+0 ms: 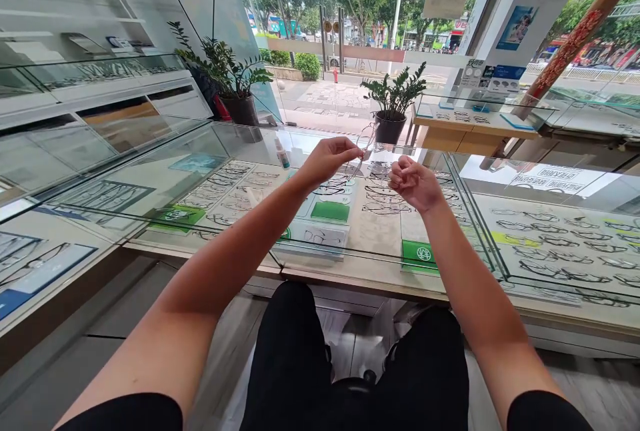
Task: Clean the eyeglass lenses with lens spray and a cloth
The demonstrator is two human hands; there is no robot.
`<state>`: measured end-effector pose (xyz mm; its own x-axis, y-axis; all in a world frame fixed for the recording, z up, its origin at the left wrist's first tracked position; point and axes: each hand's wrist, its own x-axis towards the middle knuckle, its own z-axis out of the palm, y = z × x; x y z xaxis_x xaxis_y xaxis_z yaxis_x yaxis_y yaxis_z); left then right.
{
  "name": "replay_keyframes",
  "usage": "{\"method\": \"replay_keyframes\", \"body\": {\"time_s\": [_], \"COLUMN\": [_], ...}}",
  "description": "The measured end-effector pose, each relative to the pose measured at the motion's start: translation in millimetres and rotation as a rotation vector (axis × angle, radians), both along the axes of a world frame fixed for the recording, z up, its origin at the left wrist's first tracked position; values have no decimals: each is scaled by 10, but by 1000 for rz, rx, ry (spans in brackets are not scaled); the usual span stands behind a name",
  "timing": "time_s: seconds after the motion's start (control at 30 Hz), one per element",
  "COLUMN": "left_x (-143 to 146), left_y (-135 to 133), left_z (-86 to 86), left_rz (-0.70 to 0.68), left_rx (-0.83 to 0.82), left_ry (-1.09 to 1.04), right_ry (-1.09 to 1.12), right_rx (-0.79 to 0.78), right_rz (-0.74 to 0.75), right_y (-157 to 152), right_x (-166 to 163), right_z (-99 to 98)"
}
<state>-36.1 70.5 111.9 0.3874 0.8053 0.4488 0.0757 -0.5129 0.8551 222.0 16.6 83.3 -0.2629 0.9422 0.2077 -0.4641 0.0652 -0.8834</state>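
My left hand [331, 159] is raised above the glass counter, its thumb and fingers pinched on a thin-framed pair of eyeglasses [367, 144]. The eyeglasses are held up on edge, and their fine outline is hard to follow against the bright background. A little to the right, my right hand [415, 183] is held with its fingers curled in and the thumb against them. Anything between those fingers is too small or too hidden to make out. Beneath both hands, rows of eyeglass frames [385, 201] lie inside the glass display counter [370, 241].
A small spray bottle [282, 153] stands on the counter left of my hands. Two potted plants, one at the left [243, 108] and one straight ahead [390, 126], stand along the far edge. Green cards [330, 212] lie in the display. Behind is a large window [320, 98].
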Motion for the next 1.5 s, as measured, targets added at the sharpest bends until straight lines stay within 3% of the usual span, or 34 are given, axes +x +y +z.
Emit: {"method": "replay_keyframes", "body": {"time_s": [0.13, 0.33, 0.57, 0.9, 1.5], "left_x": [452, 754, 724, 637, 691], "left_y": [249, 413, 481, 270, 216], "left_z": [-19, -238, -485, -500, -573], "left_rz": [-37, -153, -111, -102, -156], "left_rx": [-80, -202, -275, -309, -332], "left_ry": [-206, -311, -357, -395, -433], "right_ry": [-11, -50, -104, -167, -201], "right_rx": [42, 62, 85, 75, 71], "right_rz": [19, -28, -125, -143, -190], "right_y": [384, 525, 536, 405, 390], "right_x": [72, 196, 257, 129, 48], "right_z": [151, 0, -71, -48, -104]}}
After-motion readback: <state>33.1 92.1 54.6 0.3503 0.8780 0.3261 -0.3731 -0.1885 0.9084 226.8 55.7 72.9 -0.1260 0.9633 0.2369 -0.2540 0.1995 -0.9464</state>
